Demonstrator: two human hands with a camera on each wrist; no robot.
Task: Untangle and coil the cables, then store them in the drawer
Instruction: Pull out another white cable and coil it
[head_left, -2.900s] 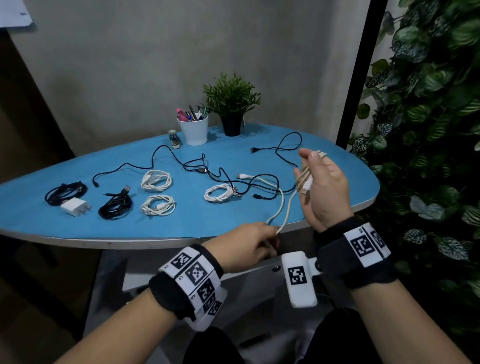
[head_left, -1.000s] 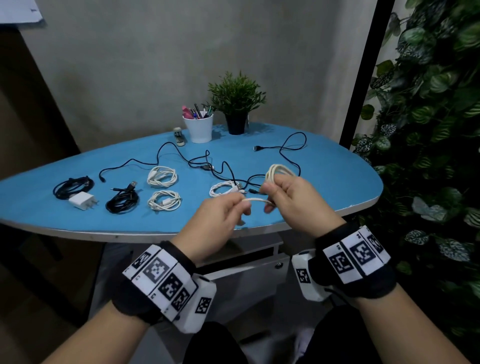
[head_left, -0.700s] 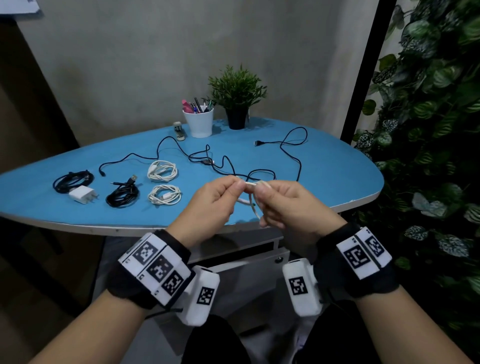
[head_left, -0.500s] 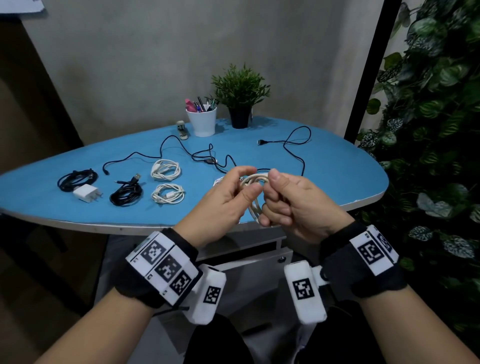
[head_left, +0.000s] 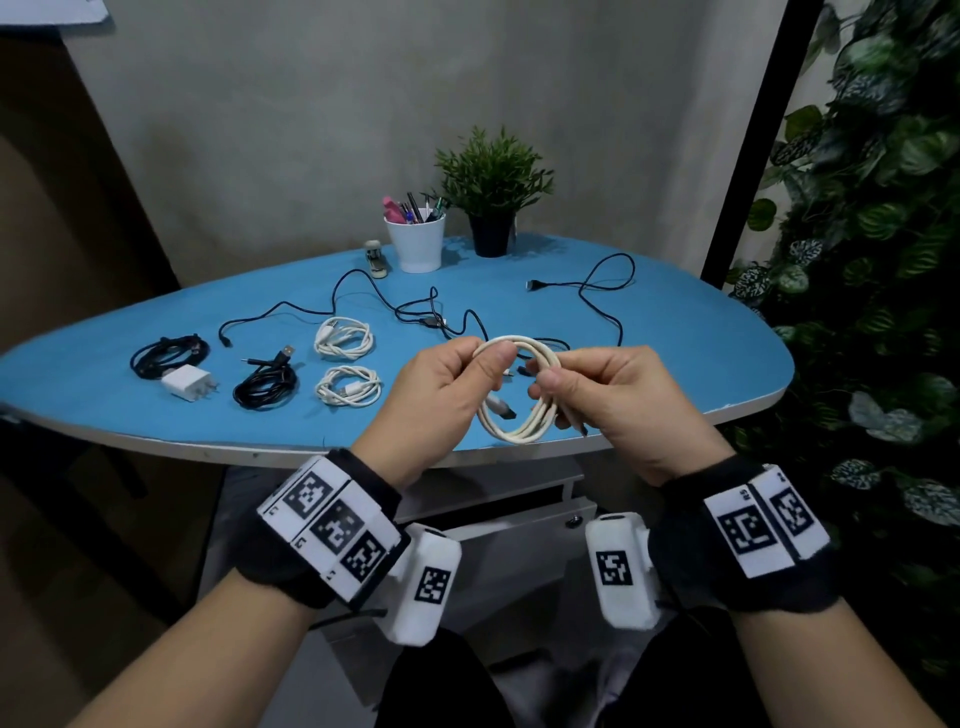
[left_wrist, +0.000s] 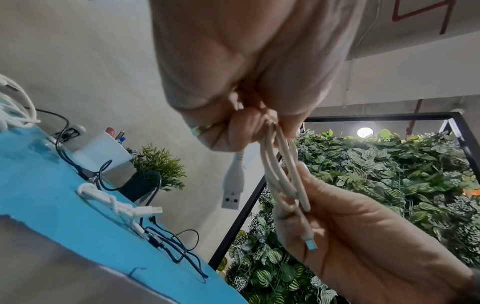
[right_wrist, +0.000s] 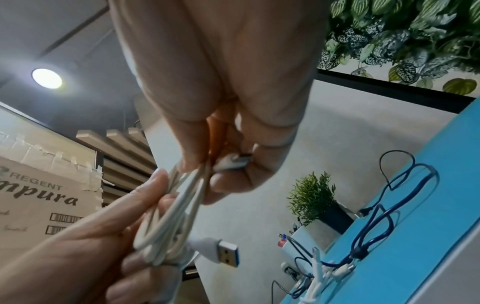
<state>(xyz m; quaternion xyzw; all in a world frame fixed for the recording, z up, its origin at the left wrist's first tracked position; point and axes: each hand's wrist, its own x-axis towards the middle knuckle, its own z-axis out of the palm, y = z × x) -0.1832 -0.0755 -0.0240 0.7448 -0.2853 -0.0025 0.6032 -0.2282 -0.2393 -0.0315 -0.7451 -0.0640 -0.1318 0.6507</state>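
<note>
Above the near edge of a blue table (head_left: 675, 332), left hand (head_left: 441, 400) and right hand (head_left: 618, 400) together pinch a coiled white cable (head_left: 524, 421).

1. Coiled cable (head_left: 519, 400) in both hands: cream-white, USB plug (left_wrist: 233, 186) white with a silver metal end.
2. Counter (head_left: 675, 353): bright blue top, white edge.
3. Two coils (head_left: 345, 364) on the counter: white.
4. Two other coils (head_left: 218, 371): black; loose cable (head_left: 597, 296) is black too.
5. Charger brick (head_left: 187, 383): white.
6. Pen cup (head_left: 415, 244): white, pink item sticking out.
7. Small plant (head_left: 493, 176): green, black pot.
8. Wrist bands (head_left: 332, 525): black, carrying white tags with black square-code patterns.
9. Leaf wall (head_left: 883, 260): dark green, white-speckled and striped leaves.
10. Wall behind (head_left: 363, 104): grey-beige.
</note>
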